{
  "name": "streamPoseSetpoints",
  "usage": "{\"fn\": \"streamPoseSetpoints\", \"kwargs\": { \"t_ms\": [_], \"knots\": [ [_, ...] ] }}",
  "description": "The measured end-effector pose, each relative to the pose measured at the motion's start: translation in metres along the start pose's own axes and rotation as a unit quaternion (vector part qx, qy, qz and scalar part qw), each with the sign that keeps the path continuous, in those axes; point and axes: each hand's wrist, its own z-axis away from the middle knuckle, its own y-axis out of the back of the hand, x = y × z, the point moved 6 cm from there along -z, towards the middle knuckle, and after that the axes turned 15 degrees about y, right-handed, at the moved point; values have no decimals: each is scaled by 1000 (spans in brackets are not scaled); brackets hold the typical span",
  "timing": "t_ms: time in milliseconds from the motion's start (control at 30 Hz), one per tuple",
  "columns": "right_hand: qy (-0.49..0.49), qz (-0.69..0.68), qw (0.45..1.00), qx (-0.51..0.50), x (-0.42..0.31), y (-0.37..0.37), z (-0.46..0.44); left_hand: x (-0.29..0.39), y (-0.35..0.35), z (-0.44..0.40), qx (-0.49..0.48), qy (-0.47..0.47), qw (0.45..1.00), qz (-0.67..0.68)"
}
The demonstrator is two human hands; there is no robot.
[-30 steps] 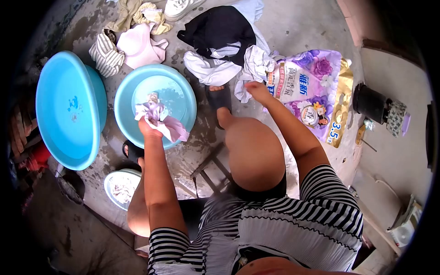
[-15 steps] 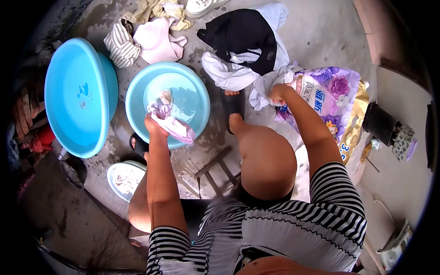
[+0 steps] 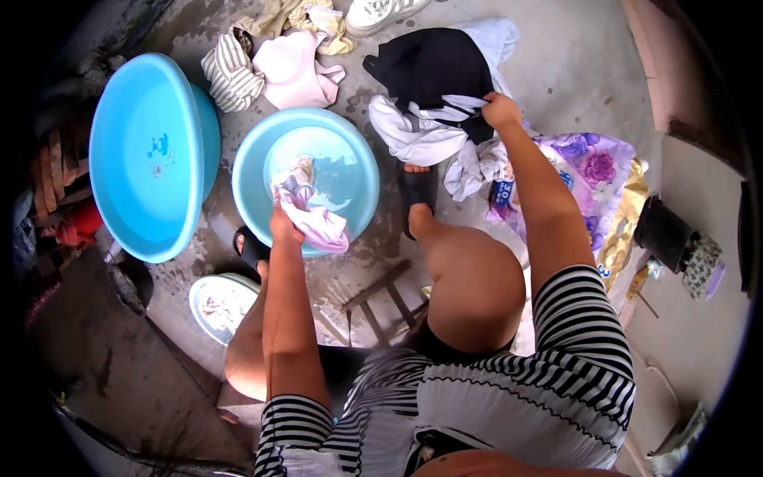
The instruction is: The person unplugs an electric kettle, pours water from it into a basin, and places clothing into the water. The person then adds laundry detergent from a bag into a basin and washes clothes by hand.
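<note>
My left hand (image 3: 286, 229) is closed around a pale pink garment (image 3: 318, 224), held bunched at the near rim of a blue basin (image 3: 245, 179). Part of that cloth hangs into the shallow water; its far end looks beige. On the right, my right hand (image 3: 502, 113) pinches the edge of a black garment (image 3: 433, 67) in a pile on the floor. Pale lavender-white cloth (image 3: 409, 137) lies against and partly under the black one. Another crumpled whitish cloth (image 3: 469, 171) rests just below my right hand, beside a purple floral detergent bag (image 3: 600, 163).
A larger blue tub (image 3: 143, 203) leans at the left. Behind the basin lie a pink top (image 3: 294, 71), a striped cloth (image 3: 232, 71) and a white shoe (image 3: 381, 12). A small basin of cloth (image 3: 200, 306) sits by my left foot. A black pot (image 3: 661, 232) stands right.
My right hand has moved up from the whitish cloth by the detergent bag to the black garment, whose near edge is now pulled toward it. My left hand still holds the pink garment.
</note>
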Motion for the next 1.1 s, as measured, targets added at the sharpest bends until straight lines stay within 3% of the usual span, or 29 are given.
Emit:
{"fn": "streamPoseSetpoints", "kwargs": {
  "t_ms": [33,100,167,200,267,300,400,467,500,633,733,767,800,867,933,967,1033,1100],
  "knots": [
    [-28,-119,991,47,13,15,-2,2,2,-2,-5,-25,1000,-12],
    [-79,-352,923,133,30,44,-4,-3,16,-17,-28,4,1000,6],
    [-13,-529,843,93,13,91,-2,-9,26,-23,-22,13,1000,11],
    [20,-539,837,95,-8,118,5,-12,26,-22,-26,12,999,19],
    [175,-460,870,18,-69,170,27,-19,24,-20,-33,10,999,30],
    [185,-479,857,-48,-85,180,32,-21,15,-11,-31,10,999,19],
    [251,-497,830,-40,-117,217,32,-26,8,-5,-52,25,998,31],
    [262,-614,745,2,-153,248,43,-24,11,-10,-53,26,998,28],
    [354,-672,651,6,-180,267,50,-24,16,-13,-51,27,998,27],
    [443,-646,619,52,-249,315,68,-12,22,-15,-110,5,993,34],
    [467,-626,624,29,-258,304,54,-5,24,-17,-118,11,992,42],
    [473,-587,655,47,-255,293,46,-3,26,-21,-104,9,993,48],
    [401,-510,758,73,-236,268,22,-1,30,-25,-88,8,995,55],
    [329,-333,871,147,-189,189,-31,1,37,-32,-75,6,995,65],
    [261,-369,891,-35,-155,96,-44,4,40,-38,-80,5,994,71],
    [341,-111,933,-34,-151,71,-35,7,46,-40,-37,-14,997,61],
    [299,-194,926,-121,-105,-44,-45,16,57,-37,51,-51,997,38],
    [243,-281,918,-136,-104,-69,-25,23,55,-19,150,-50,987,-39]
  ]
}}
